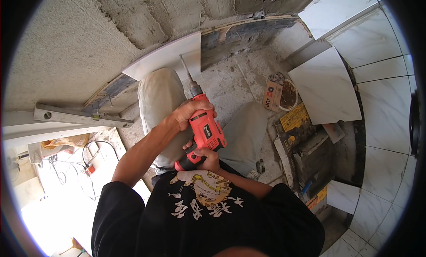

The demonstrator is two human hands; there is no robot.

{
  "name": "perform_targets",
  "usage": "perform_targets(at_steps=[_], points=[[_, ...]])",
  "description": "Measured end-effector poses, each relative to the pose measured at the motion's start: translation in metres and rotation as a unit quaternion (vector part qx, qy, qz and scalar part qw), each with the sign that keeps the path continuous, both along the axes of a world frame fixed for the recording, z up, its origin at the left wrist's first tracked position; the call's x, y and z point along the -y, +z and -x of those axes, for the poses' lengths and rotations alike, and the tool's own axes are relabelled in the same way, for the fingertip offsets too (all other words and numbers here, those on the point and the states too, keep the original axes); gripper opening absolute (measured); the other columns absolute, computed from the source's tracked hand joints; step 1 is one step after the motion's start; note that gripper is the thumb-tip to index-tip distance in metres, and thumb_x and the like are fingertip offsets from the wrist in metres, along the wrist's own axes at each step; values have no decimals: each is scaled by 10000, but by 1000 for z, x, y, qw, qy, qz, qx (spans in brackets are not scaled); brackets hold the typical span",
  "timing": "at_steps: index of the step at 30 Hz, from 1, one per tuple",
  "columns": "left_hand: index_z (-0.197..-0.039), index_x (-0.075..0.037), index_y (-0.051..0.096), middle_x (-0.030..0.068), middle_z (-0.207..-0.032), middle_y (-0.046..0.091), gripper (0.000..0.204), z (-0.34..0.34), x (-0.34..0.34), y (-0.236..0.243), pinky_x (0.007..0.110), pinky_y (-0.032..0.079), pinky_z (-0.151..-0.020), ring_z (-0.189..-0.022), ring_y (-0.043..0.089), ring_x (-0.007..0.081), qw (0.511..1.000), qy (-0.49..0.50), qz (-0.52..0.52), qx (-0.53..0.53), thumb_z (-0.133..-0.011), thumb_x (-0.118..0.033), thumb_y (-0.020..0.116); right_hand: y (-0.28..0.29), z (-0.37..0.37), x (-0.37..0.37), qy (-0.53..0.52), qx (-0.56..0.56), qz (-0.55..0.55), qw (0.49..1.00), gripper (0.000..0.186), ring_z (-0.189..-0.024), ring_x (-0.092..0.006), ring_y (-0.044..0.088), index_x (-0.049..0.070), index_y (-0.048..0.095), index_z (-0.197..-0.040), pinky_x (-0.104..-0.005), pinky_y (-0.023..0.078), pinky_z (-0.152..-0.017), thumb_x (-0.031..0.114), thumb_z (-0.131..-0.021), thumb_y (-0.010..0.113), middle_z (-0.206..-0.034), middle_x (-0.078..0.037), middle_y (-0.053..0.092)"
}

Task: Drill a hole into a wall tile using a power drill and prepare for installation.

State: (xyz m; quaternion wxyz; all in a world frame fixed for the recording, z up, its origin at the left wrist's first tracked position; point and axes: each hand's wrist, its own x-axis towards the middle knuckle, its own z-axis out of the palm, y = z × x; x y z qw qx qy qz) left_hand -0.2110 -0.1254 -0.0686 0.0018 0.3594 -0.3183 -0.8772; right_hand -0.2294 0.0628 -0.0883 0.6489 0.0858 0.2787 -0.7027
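A red power drill (207, 129) is held in both my hands, slanting away from my body. My left hand (191, 113) wraps over its front body just behind the chuck. Around the handle close my right hand's (207, 159) fingers, near my shirt. The long thin drill bit (186, 68) points up and slightly left over a white wall tile (173, 55). Whether its tip touches the tile, I cannot tell. That tile leans against the lower wall, beyond my left knee (162, 90).
A metal spirit level (84, 116) lies at the left. To the right are a cardboard box (272, 95), a round bucket (290, 97), a loose white tile (328, 86) and a cluttered pile with a yellow package (294, 117). Marbled tiles (386, 128) cover the right wall. Cables (91, 157) trail at lower left.
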Motion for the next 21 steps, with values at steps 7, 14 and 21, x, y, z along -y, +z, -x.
perform_targets(at_steps=[7, 14, 21], points=[[-1020, 7, 652, 144, -942, 723, 402, 2, 1, -1, 371, 588, -804, -831, 706, 230, 1000, -2, 8, 2, -783, -287, 791, -3, 1, -2, -2, 30, -12, 999, 390, -981, -276, 635, -10, 565, -1101, -407, 525, -909, 34, -715, 533, -962, -119, 625], [-1010, 4, 656, 138, -939, 722, 372, 4, 1, 1, 365, 585, -804, -832, 703, 224, 1000, -1, 20, 0, -794, -273, 778, -10, 2, -1, -13, 9, 1, 1000, 314, -916, -268, 634, -11, 590, -1011, -392, 510, -897, 42, -705, 541, -902, -113, 619], [-988, -1, 664, 131, -924, 723, 331, -1, -3, 2, 357, 582, -806, -827, 701, 220, 1000, 3, 19, -1, -809, -261, 763, -10, -2, -3, -13, -1, 12, 1000, 328, -908, -267, 625, -3, 580, -1019, -394, 506, -893, 41, -697, 539, -897, -111, 614]])
